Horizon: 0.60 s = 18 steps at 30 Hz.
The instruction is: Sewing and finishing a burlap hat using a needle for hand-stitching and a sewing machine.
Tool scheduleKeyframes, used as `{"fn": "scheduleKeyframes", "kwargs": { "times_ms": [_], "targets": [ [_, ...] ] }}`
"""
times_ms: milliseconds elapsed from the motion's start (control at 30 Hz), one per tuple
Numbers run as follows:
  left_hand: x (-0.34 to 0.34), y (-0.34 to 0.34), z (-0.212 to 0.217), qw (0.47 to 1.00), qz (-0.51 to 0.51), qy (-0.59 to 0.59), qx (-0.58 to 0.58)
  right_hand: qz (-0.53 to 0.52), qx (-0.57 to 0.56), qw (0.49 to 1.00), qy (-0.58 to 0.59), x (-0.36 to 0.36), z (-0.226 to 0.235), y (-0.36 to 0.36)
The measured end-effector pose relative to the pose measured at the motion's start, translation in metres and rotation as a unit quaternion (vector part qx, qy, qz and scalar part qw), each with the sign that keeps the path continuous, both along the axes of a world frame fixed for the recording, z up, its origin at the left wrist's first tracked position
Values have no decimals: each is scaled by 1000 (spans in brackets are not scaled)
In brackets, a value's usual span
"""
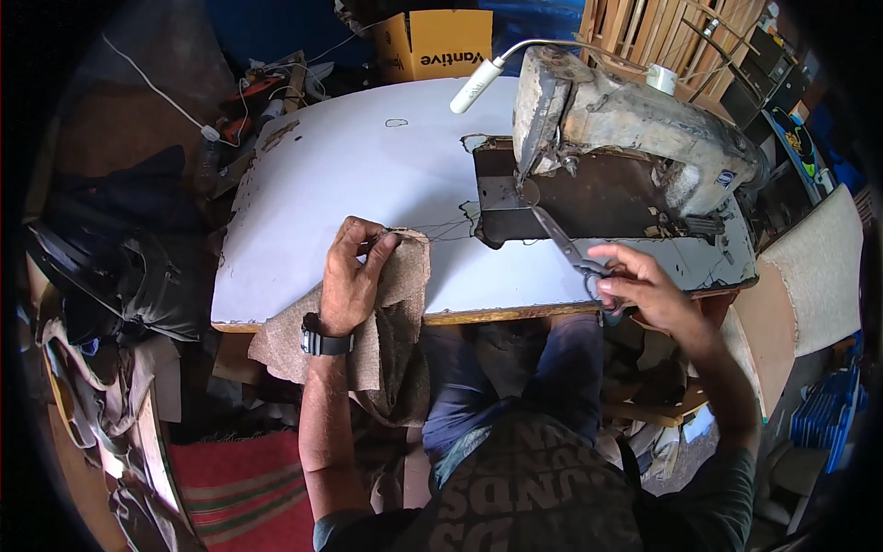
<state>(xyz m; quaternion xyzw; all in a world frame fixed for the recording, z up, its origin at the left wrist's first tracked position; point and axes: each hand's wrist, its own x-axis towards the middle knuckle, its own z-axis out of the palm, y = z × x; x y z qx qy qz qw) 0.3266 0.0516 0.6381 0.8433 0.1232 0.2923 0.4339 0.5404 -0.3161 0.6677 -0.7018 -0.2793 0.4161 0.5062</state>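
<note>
Brown woven fabric (391,304) hangs over the table's front edge, its top corner pinched between the thumb and fingers of my left hand (354,267). Thin dark threads (441,230) run from that corner toward the sewing machine's needle area. In my right hand (639,285) is a pair of dark scissors (563,241), my fingers through the handles. Their blades point up and left, tips near the needle plate (504,193). The old, worn sewing machine (625,110) stands at the right of the white table (349,156).
A lamp with a white head (476,86) reaches over the table beside the machine. Behind the table sits a yellow box (449,44). Dark bags (129,248) are heaped at the left, above a red striped cloth (239,488). Pale panels (814,271) lean at the right.
</note>
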Motion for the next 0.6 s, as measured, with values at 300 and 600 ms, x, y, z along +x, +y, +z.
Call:
{"fn": "scheduleKeyframes", "kwargs": {
  "times_ms": [300, 600],
  "targets": [
    [-2, -2, -3, 997, -10, 4, -82, -109, 340, 849, 389, -82, -58, 23],
    [-4, 0, -3, 996, -9, -1, -93, 42, 276, 876, 394, -117, -55, 45]
  ]
}}
